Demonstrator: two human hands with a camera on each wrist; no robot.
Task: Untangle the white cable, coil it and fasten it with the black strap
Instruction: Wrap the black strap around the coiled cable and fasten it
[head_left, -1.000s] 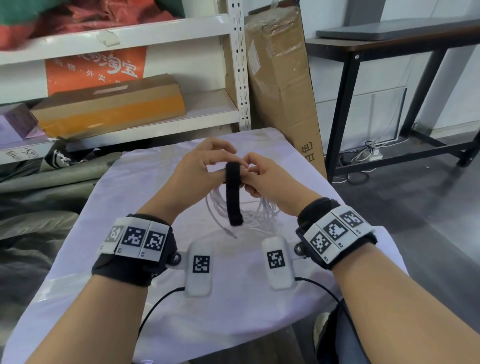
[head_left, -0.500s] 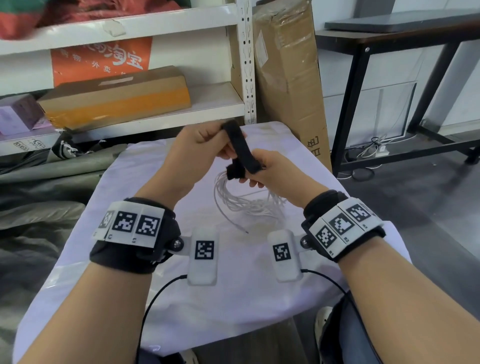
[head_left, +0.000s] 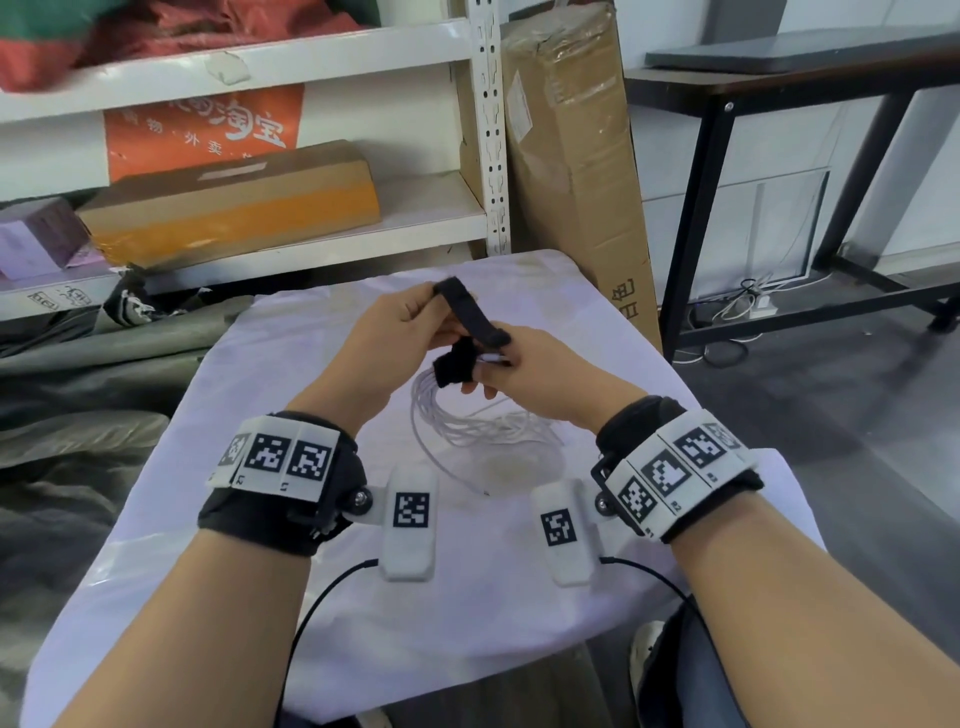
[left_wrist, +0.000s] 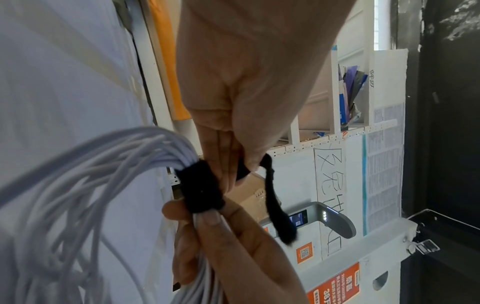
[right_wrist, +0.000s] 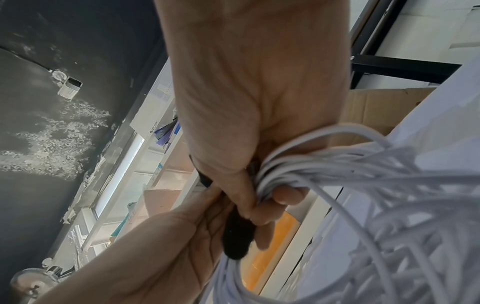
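The white cable (head_left: 467, 426) is coiled, and its loops hang down onto the white-clothed table (head_left: 467, 597). My right hand (head_left: 488, 369) grips the gathered bundle (right_wrist: 285, 170) above the table. The black strap (head_left: 470, 317) is partly wound round that bundle (left_wrist: 202, 189). Its free end is pulled up and to the left, pinched by my left hand (head_left: 439, 293) between thumb and fingers (left_wrist: 249, 166). In the right wrist view the strap (right_wrist: 236, 236) shows between the two hands. One loose cable end (head_left: 478, 491) lies on the cloth.
A white shelf (head_left: 311, 244) with a cardboard box (head_left: 234, 202) stands behind the table. A tall cardboard carton (head_left: 576, 156) leans at the back right. A black metal table (head_left: 779, 104) is to the right, and grey tarps (head_left: 78, 389) lie on the left.
One second ago the strap hung straight down between both hands. My left hand has since lifted its free end up and leftward, and part of the strap now sits round the bundle.
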